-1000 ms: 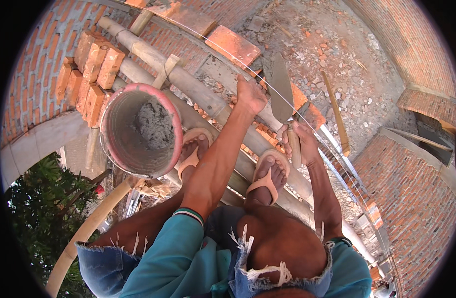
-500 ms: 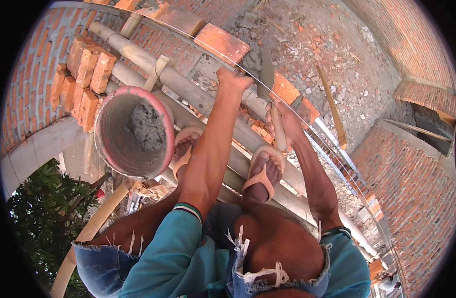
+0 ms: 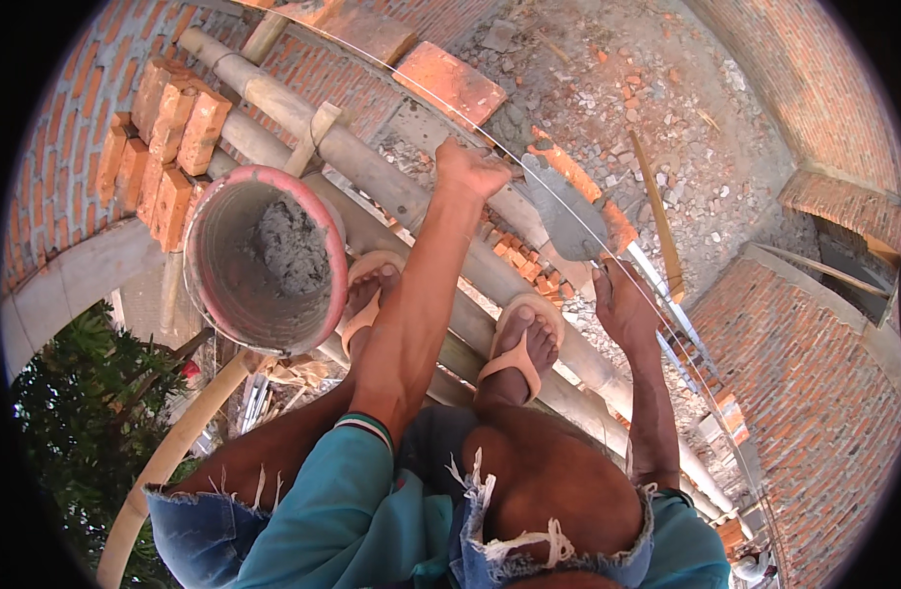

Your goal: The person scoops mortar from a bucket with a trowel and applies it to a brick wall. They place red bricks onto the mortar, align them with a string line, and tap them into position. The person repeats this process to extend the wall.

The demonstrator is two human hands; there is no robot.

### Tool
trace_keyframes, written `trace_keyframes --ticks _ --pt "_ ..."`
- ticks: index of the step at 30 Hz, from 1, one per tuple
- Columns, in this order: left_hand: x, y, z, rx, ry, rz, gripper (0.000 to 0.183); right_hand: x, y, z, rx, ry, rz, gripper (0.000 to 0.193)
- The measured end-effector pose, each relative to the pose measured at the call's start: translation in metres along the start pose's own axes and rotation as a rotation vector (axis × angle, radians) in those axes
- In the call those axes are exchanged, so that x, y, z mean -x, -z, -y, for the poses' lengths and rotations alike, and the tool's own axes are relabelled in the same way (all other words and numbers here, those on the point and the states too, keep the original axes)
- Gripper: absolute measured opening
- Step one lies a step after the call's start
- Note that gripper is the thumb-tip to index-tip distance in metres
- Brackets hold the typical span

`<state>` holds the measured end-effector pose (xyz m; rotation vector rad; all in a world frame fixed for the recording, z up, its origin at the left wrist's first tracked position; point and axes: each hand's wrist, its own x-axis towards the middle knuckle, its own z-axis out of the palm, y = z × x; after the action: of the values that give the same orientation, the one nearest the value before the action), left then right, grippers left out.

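Observation:
My right hand (image 3: 627, 302) grips a trowel by its handle, mostly hidden inside the fist. The trowel's grey, mortar-smeared blade (image 3: 568, 211) lies over the top of the low brick wall, beside the taut string (image 3: 607, 250). My left hand (image 3: 473, 169) hovers at the near side of the wall, fingers curled in; whatever they may hold is hidden. Just beyond it, grey mortar (image 3: 509, 126) sits at the end of a laid orange brick (image 3: 450, 83). More orange brick (image 3: 578, 177) shows past the blade.
A pink-rimmed bucket (image 3: 334, 236) with wet mortar (image 3: 291, 250) stands at left, near stacked bricks (image 3: 175, 147). My sandalled feet (image 3: 524, 353) rest on bamboo poles (image 3: 401, 196). Rubble (image 3: 656, 128) and a plank (image 3: 656, 216) lie beyond the wall.
My right hand has moved right and nearer me, and the trowel blade has swung round flatter along the wall. My left hand has shifted slightly right, its fingers pointing more rightward.

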<state>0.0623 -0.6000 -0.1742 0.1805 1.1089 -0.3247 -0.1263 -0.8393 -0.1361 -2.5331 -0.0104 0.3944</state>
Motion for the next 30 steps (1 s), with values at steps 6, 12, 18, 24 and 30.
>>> trace_keyframes --ticks 6,12,18,24,30 --pt "-0.008 0.003 -0.009 -0.120 0.001 0.128 0.069 -0.047 -0.012 0.028 0.170 -0.119 0.066 0.027" --pt "-0.018 0.012 -0.003 -0.242 -0.196 0.209 0.083 -0.035 0.028 0.055 0.256 -0.161 0.156 0.030" --pt "-0.033 0.021 -0.007 -0.136 -0.171 0.257 0.089 -0.052 0.006 0.058 0.096 -0.158 0.060 0.033" --pt "-0.024 0.024 -0.011 -0.196 -0.196 0.274 0.082 -0.041 0.015 0.057 0.163 -0.161 0.119 0.034" --pt "-0.041 0.026 -0.014 -0.223 -0.114 0.373 0.091 -0.044 -0.006 0.062 0.207 -0.055 0.022 0.028"
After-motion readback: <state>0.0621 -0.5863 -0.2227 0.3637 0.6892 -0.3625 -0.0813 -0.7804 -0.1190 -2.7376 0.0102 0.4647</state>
